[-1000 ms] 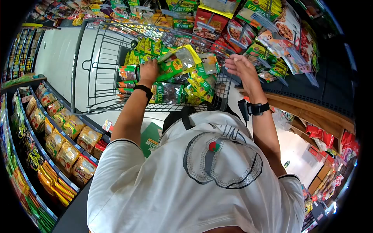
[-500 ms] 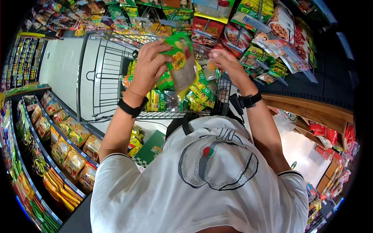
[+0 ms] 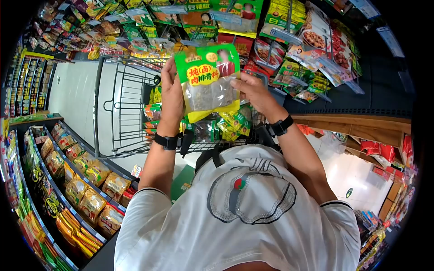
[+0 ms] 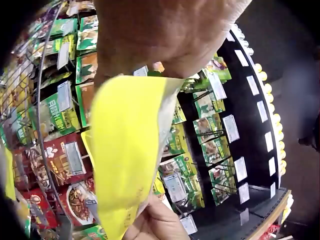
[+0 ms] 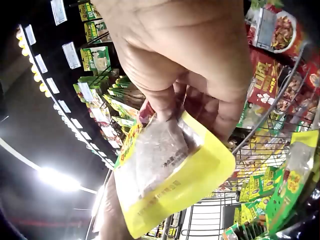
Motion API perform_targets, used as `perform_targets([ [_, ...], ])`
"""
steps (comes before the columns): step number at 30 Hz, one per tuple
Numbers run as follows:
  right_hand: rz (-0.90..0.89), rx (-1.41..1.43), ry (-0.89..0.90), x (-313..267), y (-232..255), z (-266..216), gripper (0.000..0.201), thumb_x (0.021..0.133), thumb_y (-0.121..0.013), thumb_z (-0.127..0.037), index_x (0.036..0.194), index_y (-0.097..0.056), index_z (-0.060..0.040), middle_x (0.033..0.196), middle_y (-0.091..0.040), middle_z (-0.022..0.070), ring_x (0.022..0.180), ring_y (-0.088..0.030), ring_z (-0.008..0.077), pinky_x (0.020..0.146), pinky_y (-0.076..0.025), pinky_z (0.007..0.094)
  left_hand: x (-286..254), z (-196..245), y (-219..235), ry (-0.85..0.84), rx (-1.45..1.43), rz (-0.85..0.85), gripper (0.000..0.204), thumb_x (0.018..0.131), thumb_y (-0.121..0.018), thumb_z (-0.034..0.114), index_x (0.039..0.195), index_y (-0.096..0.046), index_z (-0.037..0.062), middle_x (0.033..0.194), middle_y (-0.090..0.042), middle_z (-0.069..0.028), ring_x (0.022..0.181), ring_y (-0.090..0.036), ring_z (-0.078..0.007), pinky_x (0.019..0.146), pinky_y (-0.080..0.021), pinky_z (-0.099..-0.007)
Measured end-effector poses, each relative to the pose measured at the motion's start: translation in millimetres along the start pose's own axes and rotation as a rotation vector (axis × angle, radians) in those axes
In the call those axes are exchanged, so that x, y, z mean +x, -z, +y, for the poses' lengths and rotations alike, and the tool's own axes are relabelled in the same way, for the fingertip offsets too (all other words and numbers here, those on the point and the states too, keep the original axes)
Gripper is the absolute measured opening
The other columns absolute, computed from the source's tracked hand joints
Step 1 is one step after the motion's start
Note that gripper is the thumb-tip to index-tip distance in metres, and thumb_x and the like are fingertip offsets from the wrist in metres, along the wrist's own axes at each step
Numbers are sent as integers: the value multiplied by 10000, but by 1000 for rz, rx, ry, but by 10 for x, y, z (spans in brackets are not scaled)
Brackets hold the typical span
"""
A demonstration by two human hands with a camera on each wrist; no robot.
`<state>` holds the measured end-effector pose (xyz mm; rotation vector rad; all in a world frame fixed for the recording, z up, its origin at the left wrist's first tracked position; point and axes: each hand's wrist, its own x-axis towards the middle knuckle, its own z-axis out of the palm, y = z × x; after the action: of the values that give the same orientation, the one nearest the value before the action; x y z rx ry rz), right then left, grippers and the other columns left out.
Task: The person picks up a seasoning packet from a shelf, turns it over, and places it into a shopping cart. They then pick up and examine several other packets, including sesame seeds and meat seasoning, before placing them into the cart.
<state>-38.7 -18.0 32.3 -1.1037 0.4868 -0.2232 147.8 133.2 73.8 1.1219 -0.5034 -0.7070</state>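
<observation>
A green and yellow seasoning packet (image 3: 210, 83) with a clear window is held upright above the shopping cart, printed side towards me. My left hand (image 3: 172, 92) grips its left edge, fingers partly hidden behind it. At the right edge, my right hand (image 3: 255, 92) pinches it, thumb on the window. The right wrist view shows the right hand (image 5: 185, 55) with its thumb pressed on the clear part and fingers behind. In the left wrist view the packet's yellow bottom (image 4: 127, 150) covers much of the left fingers.
Below the hands, the wire cart (image 3: 118, 108) holds several green and yellow packets (image 3: 233, 126). Shelves of hanging packets (image 3: 289, 49) rise ahead and to the right. On the left stands a rack of bagged food (image 3: 92, 201). A wooden ledge (image 3: 352, 126) runs along the right.
The left hand has lifted the packet out of the cart and turned its front towards me. The right hand has moved in from the right and now pinches the packet's right edge.
</observation>
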Motion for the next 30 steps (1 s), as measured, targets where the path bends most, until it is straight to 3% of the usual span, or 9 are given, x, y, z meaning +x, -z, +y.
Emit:
perform_targets([
  [2, 16, 34, 8, -55, -31, -126, 340, 972, -606, -274, 1229, -603, -51, 1072, -642, -10, 916, -611, 58, 767, -511, 239, -60, -18, -16, 192, -111, 54, 397, 1045, -442, 259, 1351, -436, 6, 1288, -558, -110, 1134, -579, -187, 938, -501, -322],
  [6, 96, -21, 27, -43, 58, -99, 314, 979, -595, -259, 1205, -614, -43, 1074, -640, -5, 935, -609, 65, 787, -513, 240, -191, -105, -14, 398, -301, 9, 368, 1028, -471, 289, 1260, -530, 10, 1165, -631, -112, 1076, -625, -188, 911, -527, -349],
  [9, 94, -17, 35, -46, 59, -106, 314, 981, -592, -259, 1200, -614, -36, 1070, -639, -3, 943, -609, 72, 809, -513, 254, -235, -261, 58, 268, 35, -39, 343, 1020, -501, 291, 1212, -563, 14, 1141, -640, -83, 1034, -619, -151, 902, -511, -329],
  [13, 108, -47, 20, -64, 34, -144, 313, 982, -589, -259, 1185, -616, -23, 1053, -637, -3, 943, -599, 69, 826, -501, 260, -292, -229, -72, 264, -7, 15, 333, 1008, -524, 267, 1201, -593, 5, 1106, -646, -43, 974, -591, -102, 862, -474, -267],
  [21, 144, -308, 113, -111, -10, -295, 306, 981, -582, -245, 1139, -626, 12, 1023, -632, -3, 917, -554, 60, 835, -457, 254, -263, -283, -45, 234, -1, 24, 275, 1014, -520, 234, 1174, -595, 24, 1075, -647, -16, 944, -581, -79, 848, -466, -256],
  [24, 159, -244, 199, -109, -44, -267, 302, 976, -591, -254, 1125, -633, 5, 997, -637, -3, 889, -545, 59, 810, -457, 256, -263, -319, -57, 202, -17, 31, 256, 1017, -521, 247, 1142, -600, 38, 1060, -645, -8, 927, -574, -72, 842, -461, -248],
  [30, 156, -411, 248, -110, -4, -286, 291, 972, -602, -269, 1104, -646, -13, 947, -642, -13, 854, -537, 59, 759, -451, 253, -245, -347, -92, 170, -4, 52, 240, 1021, -520, 252, 1121, -594, 46, 1052, -641, -4, 934, -568, -67, 838, -460, -250],
])
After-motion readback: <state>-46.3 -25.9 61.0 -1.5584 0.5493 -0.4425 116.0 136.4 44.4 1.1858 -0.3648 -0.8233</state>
